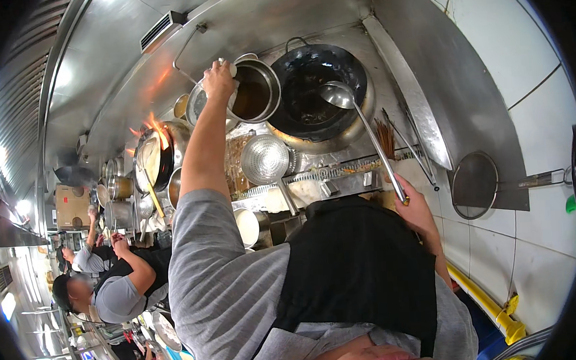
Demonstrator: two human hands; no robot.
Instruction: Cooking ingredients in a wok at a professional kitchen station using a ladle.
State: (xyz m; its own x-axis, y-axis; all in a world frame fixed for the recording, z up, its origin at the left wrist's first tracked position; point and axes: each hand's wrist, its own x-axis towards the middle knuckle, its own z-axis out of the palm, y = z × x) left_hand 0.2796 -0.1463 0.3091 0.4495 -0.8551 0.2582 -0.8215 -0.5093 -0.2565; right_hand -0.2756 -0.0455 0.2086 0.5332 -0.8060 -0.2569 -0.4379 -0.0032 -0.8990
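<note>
My right hand (pixel 414 203) is closed around the long handle of a steel ladle (pixel 337 95), whose bowl hangs over the right part of a black wok (pixel 304 124). Dark, glossy residue coats the inside of the wok, which sits on a round burner. My left arm reaches far forward. My left hand (pixel 219 80) is closed at the side of a steel pot (pixel 274 83) with brown liquid in it, gripping it with what looks like a folded white cloth (pixel 231 69). The pot is beside the wok's left rim.
A perforated strainer ladle (pixel 265 159) lies before the pot. Flames (pixel 158 131) rise at another wok to the left, near co-workers (pixel 121 293). A mesh skimmer (pixel 474 184) hangs on the right wall. A bamboo brush (pixel 385 138) and tongs (pixel 411 149) stand right of the wok.
</note>
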